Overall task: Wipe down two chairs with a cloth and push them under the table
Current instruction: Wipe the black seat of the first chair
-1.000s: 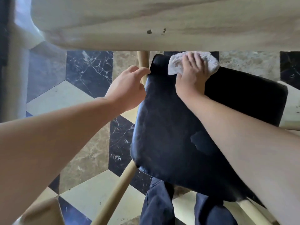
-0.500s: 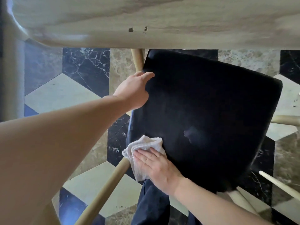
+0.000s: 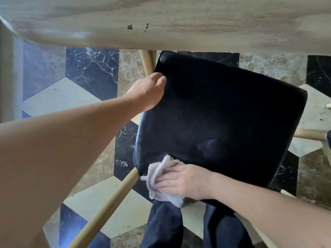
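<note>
A chair with a black padded seat [image 3: 223, 111] and pale wooden legs [image 3: 107, 212] stands in front of me, its far edge just under the wooden table [image 3: 161, 20]. My left hand [image 3: 150, 90] grips the seat's left edge near the far corner. My right hand [image 3: 180, 179] lies flat, fingers straight, pressing a white cloth [image 3: 161, 181] on the seat's near left corner. Part of the cloth hangs over the seat's front edge.
The table's edge spans the top of the view, with a table leg [image 3: 17, 77] at the far left. The floor [image 3: 71, 97] is patterned marble tile. My dark trousers [image 3: 164, 224] show below the seat. More wooden chair rungs [image 3: 309, 135] lie at the right.
My right hand swept the cloth from the seat's far left corner down to the near left corner, then slid slightly right along the front edge. My left hand stayed on the left edge.
</note>
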Motion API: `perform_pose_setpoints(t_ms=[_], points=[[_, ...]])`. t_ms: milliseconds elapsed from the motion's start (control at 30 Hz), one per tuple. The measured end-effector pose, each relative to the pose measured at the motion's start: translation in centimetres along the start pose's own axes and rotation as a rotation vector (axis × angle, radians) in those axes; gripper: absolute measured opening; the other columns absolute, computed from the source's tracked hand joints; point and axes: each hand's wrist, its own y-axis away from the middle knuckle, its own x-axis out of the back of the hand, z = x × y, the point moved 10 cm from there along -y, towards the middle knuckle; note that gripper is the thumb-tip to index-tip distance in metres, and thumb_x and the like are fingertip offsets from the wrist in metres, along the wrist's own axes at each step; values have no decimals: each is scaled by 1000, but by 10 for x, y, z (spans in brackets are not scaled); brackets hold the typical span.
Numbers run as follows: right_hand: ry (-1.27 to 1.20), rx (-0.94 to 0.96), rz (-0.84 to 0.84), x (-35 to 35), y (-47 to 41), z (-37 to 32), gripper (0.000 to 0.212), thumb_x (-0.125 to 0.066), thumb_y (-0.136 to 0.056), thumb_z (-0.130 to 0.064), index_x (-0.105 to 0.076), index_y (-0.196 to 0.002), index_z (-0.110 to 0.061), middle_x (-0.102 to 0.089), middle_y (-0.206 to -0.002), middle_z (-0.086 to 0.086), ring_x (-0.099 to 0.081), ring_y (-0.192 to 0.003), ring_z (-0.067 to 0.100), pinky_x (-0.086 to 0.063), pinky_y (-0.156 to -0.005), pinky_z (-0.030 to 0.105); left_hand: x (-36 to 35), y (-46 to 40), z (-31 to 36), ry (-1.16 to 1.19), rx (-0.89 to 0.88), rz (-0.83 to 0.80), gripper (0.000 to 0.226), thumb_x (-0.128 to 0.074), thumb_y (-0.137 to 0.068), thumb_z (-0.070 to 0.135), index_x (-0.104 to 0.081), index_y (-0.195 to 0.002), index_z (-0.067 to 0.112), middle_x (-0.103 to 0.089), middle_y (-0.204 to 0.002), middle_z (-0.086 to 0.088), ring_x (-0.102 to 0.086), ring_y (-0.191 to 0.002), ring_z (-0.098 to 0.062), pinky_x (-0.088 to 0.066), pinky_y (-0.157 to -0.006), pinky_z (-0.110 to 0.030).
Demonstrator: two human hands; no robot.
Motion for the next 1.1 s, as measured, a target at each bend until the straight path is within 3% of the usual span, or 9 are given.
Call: perform_pose_setpoints(t_ms=[133, 300, 400, 467, 533, 633, 733, 867, 1100], points=[[38, -340, 136, 52, 3, 117, 45, -42, -98, -14, -55, -141, -15, -51, -148, -2, -45, -139, 17, -32, -118, 39, -6, 1, -4, 33, 28, -80, 56, -21, -103, 56, -45, -146, 30, -53, -146, -10, -48, -131, -31, -30, -90, -29], [-88, -829, 190, 96, 56, 248, 65, -52, -90, -4, -37, -152, -13, -34, -160, 3, -27, -149, 20, -11, -124, 40, -10, 10, -7, 133, 40, -111, 58, -20, -104, 56, -34, -154, 30, -38, -159, -3, -33, -146, -25, -24, -111, -29], [-143, -1052, 224, 105, 94, 279, 72, -55, -90, -2, -29, -156, -17, -25, -163, -2, -18, -151, 14, -7, -125, 38, -11, 13, -4, 48, 19, -92, 40, -23, -106, 44, -51, -132, 28, -54, -138, -7, -47, -128, -28, -30, -96, -30], [-181, -1177, 267, 106, 113, 289, 71, -52, -91, -2, -27, -156, -17, -22, -164, -3, -15, -152, 12, -6, -125, 38, -11, 16, 1, -83, -50, -63, 28, -25, -106, 33, -48, -97, 20, -57, -112, -11, -51, -110, -31, -34, -87, -36], [-189, -1306, 332, 108, 137, 292, 71, -52, -92, -3, -27, -156, -18, -22, -164, -4, -14, -152, 12, -5, -125, 37, -14, 23, 16, -267, -193, 1, 31, -26, -105, 24, -49, -89, 11, -56, -101, -12, -49, -108, -37, -39, -89, -42], [-190, -1496, 413, 105, 170, 283, 71, -54, -92, -4, -28, -156, -19, -23, -164, -4, -14, -152, 12, -3, -124, 34, -32, 31, 23, -348, -240, 42, 32, -38, -97, 16, -57, -123, 17, -50, -134, -6, -40, -127, -32, -46, -96, -51], [-160, -1633, 470, 100, 173, 261, 73, -54, -91, -3, -26, -157, -18, -20, -165, -2, -13, -152, 13, -3, -124, 34, -57, 33, 23, -352, -193, -26, 66, -44, -82, 5, -43, -144, 26, -36, -152, 0, -27, -141, -25, -47, -96, -48], [-197, -1533, 485, 83, 135, 217, 75, -60, -89, -5, -26, -156, -16, -23, -164, 0, -15, -152, 14, -5, -124, 37, -55, 30, 25, -212, -132, 17, 82, -41, -77, -1, -29, -154, 26, -35, -159, 3, -26, -144, -24, -37, -106, -41], [-237, -740, 215, 36, 96, 67, 62, -64, -83, -5, -51, -144, -10, -47, -152, 3, -41, -142, 20, -28, -120, 44, -75, 50, 26, -369, -166, -39, 86, -45, -78, 0, -24, -156, 32, -13, -167, -4, -7, -152, -29, -38, -110, -54]])
